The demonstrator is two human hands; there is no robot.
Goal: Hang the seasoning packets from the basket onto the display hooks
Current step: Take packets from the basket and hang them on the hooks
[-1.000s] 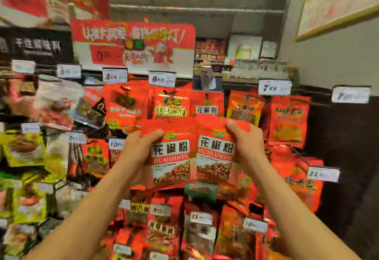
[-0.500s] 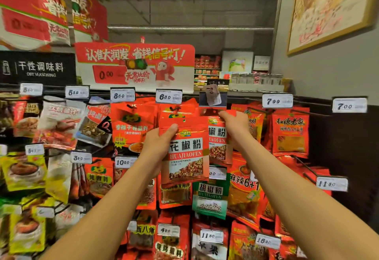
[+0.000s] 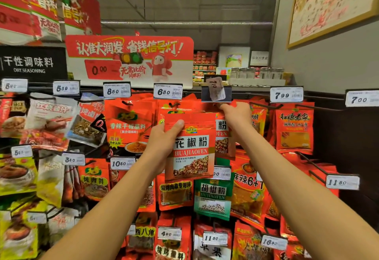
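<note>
Hanging on the far left of the display are pale and yellow packets (image 3: 49, 116) under small price tags, and beside them a red packet (image 3: 128, 124) under the 8.50 tag (image 3: 117, 90). In the middle, the left hand (image 3: 162, 143) grasps a red HUAJIAOFEN packet (image 3: 190, 147) by its left edge, thumb on the front, holding it upright in front of the rack. Just to the right, a second packet of the same kind (image 3: 223, 136) is partly hidden behind the first one. The right hand (image 3: 235, 114) is at its top corner, directly under a tilted price tag (image 3: 215, 88); its fingers seem to pinch the packet, but I cannot tell this surely. A green HUJIAOFEN packet (image 3: 212, 196) hangs below.
</note>
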